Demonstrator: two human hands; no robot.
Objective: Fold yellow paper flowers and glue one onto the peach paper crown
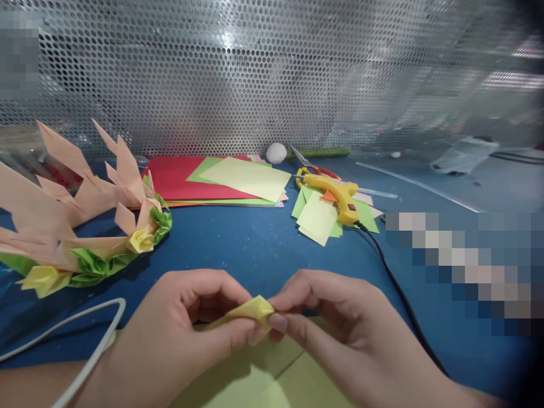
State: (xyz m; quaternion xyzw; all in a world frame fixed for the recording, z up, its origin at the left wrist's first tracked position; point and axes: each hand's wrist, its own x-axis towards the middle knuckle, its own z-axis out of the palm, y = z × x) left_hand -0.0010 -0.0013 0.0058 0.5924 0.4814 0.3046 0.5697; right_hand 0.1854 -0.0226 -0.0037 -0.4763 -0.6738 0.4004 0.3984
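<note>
Both hands meet low in the middle over a small folded piece of yellow paper [250, 313]. My left hand [187, 328] curls its fingers and pinches the piece from the left. My right hand [335, 323] pinches its right tip between thumb and fingers. Under the hands lie pale yellow-green paper sheets [272, 379] on the blue table [255, 243].
A pink, green and yellow paper flower craft [80, 226] lies at the left. Coloured paper sheets [221, 178] are stacked at the back, with a white ball [276, 153], scissors [312, 166] and a yellow glue gun [338, 195] whose black cord [395, 289] runs right. A white cable [80, 340] crosses at the left.
</note>
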